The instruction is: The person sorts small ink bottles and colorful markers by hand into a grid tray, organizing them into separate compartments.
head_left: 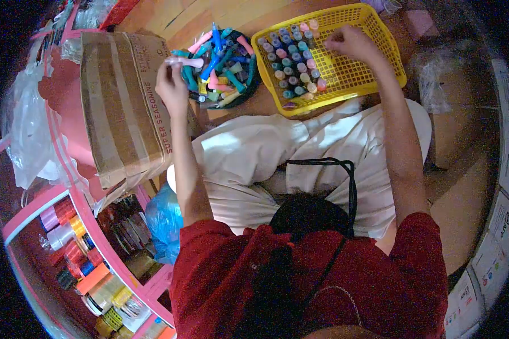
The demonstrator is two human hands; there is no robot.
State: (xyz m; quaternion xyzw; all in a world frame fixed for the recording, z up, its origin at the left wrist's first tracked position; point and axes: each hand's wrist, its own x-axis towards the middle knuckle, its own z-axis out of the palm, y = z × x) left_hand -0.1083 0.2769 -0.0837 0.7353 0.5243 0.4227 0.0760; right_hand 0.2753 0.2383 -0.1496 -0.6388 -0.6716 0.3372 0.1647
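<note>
Sitting beside the cardboard box [121, 101], yellow basket [356, 68] right of it holds upright markers [294, 59]; right hand [350, 45] pinched shut above. Left hand [172, 85] grips a pale marker [184, 61] over the dark bowl [223, 65]. Risk: brushing rows topples them.

Stationery shop: pink shelves [68, 186] stocked with tape rolls [76, 248], cartons.
</note>
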